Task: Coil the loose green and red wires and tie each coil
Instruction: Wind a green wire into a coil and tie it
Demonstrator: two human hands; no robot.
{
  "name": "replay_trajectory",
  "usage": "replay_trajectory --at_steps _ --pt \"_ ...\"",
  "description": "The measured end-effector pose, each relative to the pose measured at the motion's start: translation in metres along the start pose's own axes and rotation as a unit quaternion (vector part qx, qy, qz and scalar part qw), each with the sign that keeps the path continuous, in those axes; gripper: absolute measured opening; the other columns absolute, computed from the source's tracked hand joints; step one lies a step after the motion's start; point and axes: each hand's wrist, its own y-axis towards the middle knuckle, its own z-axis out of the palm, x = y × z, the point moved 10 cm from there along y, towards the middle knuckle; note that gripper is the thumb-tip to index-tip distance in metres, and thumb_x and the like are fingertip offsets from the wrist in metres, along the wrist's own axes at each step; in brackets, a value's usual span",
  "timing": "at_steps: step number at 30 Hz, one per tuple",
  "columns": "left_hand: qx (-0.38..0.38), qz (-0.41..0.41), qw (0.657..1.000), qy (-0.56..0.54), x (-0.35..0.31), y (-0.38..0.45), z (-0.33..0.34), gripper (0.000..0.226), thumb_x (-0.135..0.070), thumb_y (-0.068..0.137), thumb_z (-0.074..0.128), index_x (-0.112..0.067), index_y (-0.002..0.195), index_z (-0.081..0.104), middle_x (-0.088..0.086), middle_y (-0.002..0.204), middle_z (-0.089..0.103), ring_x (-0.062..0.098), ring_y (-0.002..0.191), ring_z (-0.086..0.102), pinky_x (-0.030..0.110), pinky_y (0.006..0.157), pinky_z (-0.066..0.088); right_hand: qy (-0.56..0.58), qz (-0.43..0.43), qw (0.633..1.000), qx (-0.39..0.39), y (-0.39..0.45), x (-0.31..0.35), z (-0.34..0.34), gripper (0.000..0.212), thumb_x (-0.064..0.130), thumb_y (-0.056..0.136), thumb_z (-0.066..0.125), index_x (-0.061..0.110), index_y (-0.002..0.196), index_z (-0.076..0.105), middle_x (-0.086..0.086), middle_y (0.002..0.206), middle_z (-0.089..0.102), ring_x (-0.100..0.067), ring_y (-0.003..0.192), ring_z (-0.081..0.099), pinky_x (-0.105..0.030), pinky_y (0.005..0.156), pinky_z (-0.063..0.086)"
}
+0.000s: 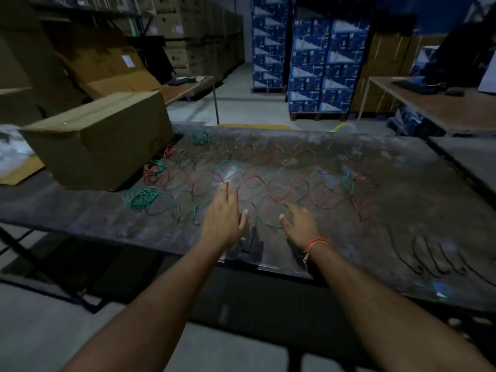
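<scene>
Warehouse table [402,183], loose wires [268,181] sprawling left-right

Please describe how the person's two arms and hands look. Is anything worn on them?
Both forearms are bare, with no sleeves and no gloves in view. The right hand has an orange-red thread band tied at the wrist, with a loose end hanging down. The left hand and its wrist wear nothing.

wires [268,181] on table [402,210], box [102,140] left

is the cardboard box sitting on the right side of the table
No, the cardboard box sits at the table's far left, beside the green and red wires.
</scene>
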Motion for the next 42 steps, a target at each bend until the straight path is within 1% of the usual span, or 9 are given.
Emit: replay_trajectory --at_steps 3,10,15,17,20,23,31,38,42 --pt "0.024 -0.018 0.999 -0.017 0.028 0.009 0.013 0.059 -0.044 0.099 0.047 -0.007 0.143 0.036 0.021 0.161 0.022 0.034 0.145 0.030 0.046 0.109 0.041 0.019 0.046 0.999 0.002 0.018 0.002 0.017 0.070 0.060 0.087 0.041 0.020 0.143 0.054 -0.027 0.119 0.061 -0.044 0.116 0.055 -0.044 0.100 0.046" --pt "0.027 -0.052 0.998 0.034 0.094 0.034 0.032 0.056 -0.047 0.099 0.043 -0.012 0.144 0.042 0.022 0.161 0.023 0.037 0.149 0.022 0.051 0.120 0.026 0.056 0.138 0.987 -0.061 0.026 0.003 0.033 0.047 0.038 0.088 0.073 0.004 0.120 0.065 -0.024 0.115 0.065 -0.040 0.106 0.062 -0.038 0.087 0.048" --pt "0.117 -0.092 0.988 -0.044 0.116 0.041 0.063 0.056 -0.049 0.100 0.045 -0.016 0.145 0.043 0.020 0.159 0.024 0.040 0.139 0.038 0.050 0.108 0.040 0.186 0.162 0.968 -0.052 0.026 0.004 0.047 0.040 0.021 0.088 0.076 0.007 0.124 0.068 -0.016 0.114 0.071 -0.030 0.103 0.066 -0.036 0.096 0.052" --pt "0.163 -0.104 0.978 -0.077 0.119 0.037 0.077 0.055 -0.047 0.101 0.045 -0.016 0.146 0.042 0.020 0.157 0.027 0.042 0.132 0.045 0.047 0.103 0.044 0.237 0.174 0.952 -0.083 0.022 0.004 0.047 0.018 0.006 0.087 0.073 0.009 0.104 0.074 -0.013 0.096 0.073 -0.025 0.083 0.068 -0.043 0.089 0.058" --pt "0.183 -0.103 0.973 -0.097 0.119 0.029 0.087 0.046 -0.042 0.102 0.042 -0.013 0.138 0.047 0.020 0.142 0.045 0.041 0.118 0.056 0.044 0.096 0.048 0.331 0.177 0.921 -0.104 0.011 0.014 0.045 0.029 -0.008 0.094 0.048 0.010 0.096 0.071 -0.015 0.100 0.074 -0.019 0.070 0.071 -0.033 0.063 0.057" --pt "0.142 -0.125 0.970 -0.154 0.114 0.018 0.083 0.041 -0.037 0.103 0.043 -0.008 0.128 0.053 0.019 0.128 0.058 0.039 0.114 0.057 0.042 0.091 0.048 0.349 0.157 0.918 -0.100 -0.004 0.023 0.038 0.032 -0.004 0.100 0.039 0.015 0.104 0.064 -0.001 0.103 0.073 -0.015 0.072 0.074 -0.027 0.050 0.047" --pt "0.104 -0.112 0.939 -0.309 0.047 -0.029 0.077 0.045 -0.035 0.101 0.049 -0.007 0.136 0.055 0.011 0.132 0.062 0.027 0.120 0.058 0.027 0.094 0.040 0.388 0.176 0.892 -0.151 -0.049 -0.026 0.022 0.031 0.003 0.102 0.042 0.027 0.112 0.058 0.000 0.100 0.075 -0.014 0.060 0.062 -0.031 0.059 0.045" --pt "-0.064 -0.149 0.971 -0.179 0.105 -0.003 0.006 0.047 -0.038 0.095 0.047 -0.007 0.130 0.057 0.015 0.132 0.054 0.032 0.120 0.052 0.042 0.101 0.044 0.367 0.156 0.903 -0.163 -0.063 -0.046 -0.023 0.022 0.014 0.105 0.047 0.018 0.122 0.061 0.000 0.080 0.072 -0.016 0.063 0.056 -0.030 0.061 0.044" --pt "-0.071 -0.185 0.975 -0.100 0.148 0.014 -0.003 0.046 -0.036 0.096 0.057 -0.011 0.134 0.056 0.017 0.151 0.036 0.034 0.138 0.033 0.049 0.109 0.036 0.389 0.141 0.900 -0.136 -0.068 -0.040 -0.026 0.022 0.014 0.107 0.043 0.020 0.121 0.059 -0.001 0.083 0.071 -0.013 0.053 0.051 -0.026 0.051 0.040"
